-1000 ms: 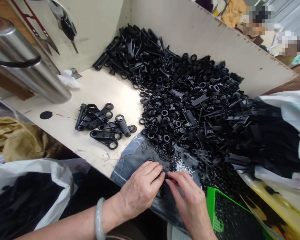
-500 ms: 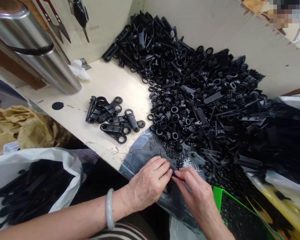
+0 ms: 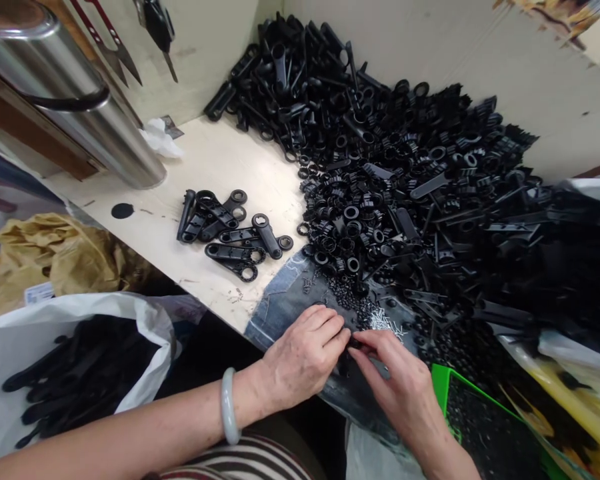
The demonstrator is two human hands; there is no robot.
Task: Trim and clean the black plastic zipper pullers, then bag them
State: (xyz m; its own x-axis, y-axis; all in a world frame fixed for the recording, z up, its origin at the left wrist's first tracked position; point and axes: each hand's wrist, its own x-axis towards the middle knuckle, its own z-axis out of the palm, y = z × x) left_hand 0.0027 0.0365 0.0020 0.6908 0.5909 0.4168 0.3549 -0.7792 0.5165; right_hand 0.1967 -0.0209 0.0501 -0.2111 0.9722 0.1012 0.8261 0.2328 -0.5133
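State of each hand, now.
Left hand: curled palm-down; its grip is hidden, so cannot be told.
Right hand: closed, pinching a small black part.

Lower centre shows two hands (image 3: 305, 360) and one bangle (image 3: 227, 403); upper left, one flask (image 3: 97, 127); lower right, one green tray (image 3: 440, 383).

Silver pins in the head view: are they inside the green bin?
No, the silver pins lie heaped on the denim cloth, just beyond the right hand.
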